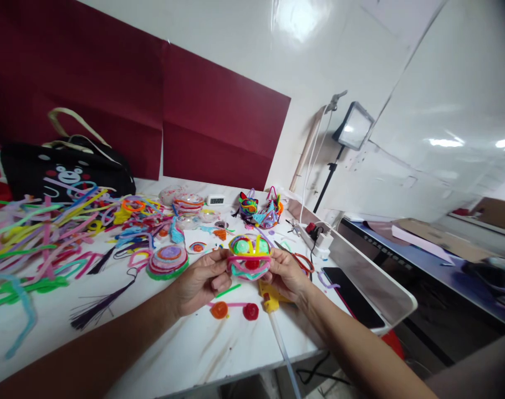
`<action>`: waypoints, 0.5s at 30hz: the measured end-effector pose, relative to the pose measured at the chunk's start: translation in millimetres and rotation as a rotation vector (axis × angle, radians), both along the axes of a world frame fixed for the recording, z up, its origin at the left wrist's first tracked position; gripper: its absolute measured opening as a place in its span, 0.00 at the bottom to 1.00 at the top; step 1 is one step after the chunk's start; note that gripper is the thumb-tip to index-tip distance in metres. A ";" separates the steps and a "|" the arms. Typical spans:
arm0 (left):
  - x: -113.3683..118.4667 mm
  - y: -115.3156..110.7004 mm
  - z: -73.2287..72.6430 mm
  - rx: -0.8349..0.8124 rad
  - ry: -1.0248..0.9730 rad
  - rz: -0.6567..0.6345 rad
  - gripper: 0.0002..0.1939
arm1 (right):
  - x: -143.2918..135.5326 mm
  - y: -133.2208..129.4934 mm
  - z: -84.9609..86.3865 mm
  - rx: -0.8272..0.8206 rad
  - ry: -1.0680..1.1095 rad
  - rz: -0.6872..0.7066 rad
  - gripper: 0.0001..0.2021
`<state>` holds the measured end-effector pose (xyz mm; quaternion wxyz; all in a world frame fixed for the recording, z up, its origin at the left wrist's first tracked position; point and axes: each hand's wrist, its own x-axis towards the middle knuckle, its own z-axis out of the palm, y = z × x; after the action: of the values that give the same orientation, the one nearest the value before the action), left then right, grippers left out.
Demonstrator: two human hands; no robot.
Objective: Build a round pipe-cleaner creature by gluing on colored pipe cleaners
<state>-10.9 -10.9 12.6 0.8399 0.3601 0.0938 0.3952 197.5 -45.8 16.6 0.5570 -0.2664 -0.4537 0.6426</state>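
Observation:
Between my two hands is a colourful pipe-cleaner face, held up above the table. It has green round eyes, a yellow strip down the middle, a red spot and pink and turquoise bands. My left hand pinches its left edge, and my right hand pinches the right edge. Below it on the table lie an orange coil, a red coil and a short green pipe cleaner. A yellow glue gun with a clear glue stick lies partly hidden under my right hand.
Loose pipe cleaners heap over the table's left side, near a black bag. A layered coil disc lies left of my hands. Finished-looking colourful figures stand behind. To the right are orange-handled scissors, a power strip and a phone.

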 end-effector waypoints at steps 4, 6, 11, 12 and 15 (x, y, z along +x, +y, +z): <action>0.1 -0.1 0.5 -0.011 0.004 0.003 0.10 | 0.9 -0.1 -0.1 -0.009 -0.012 -0.002 0.16; 0.0 0.1 0.4 -0.017 0.007 0.007 0.10 | 1.3 0.1 -0.1 -0.012 -0.014 -0.004 0.16; -0.4 0.0 0.2 -0.009 -0.006 0.004 0.08 | 1.7 0.9 0.5 -0.009 -0.015 0.003 0.16; -0.4 -0.2 0.2 -0.008 -0.007 0.006 0.08 | 1.7 1.1 0.5 -0.009 -0.013 0.006 0.16; -0.1 -0.8 0.0 0.002 0.000 0.010 0.07 | 2.4 1.5 -0.3 -0.013 -0.003 0.017 0.16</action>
<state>-11.0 -11.7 12.6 0.8374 0.3605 0.0955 0.3996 199.9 -44.3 16.2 0.5491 -0.2673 -0.4527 0.6497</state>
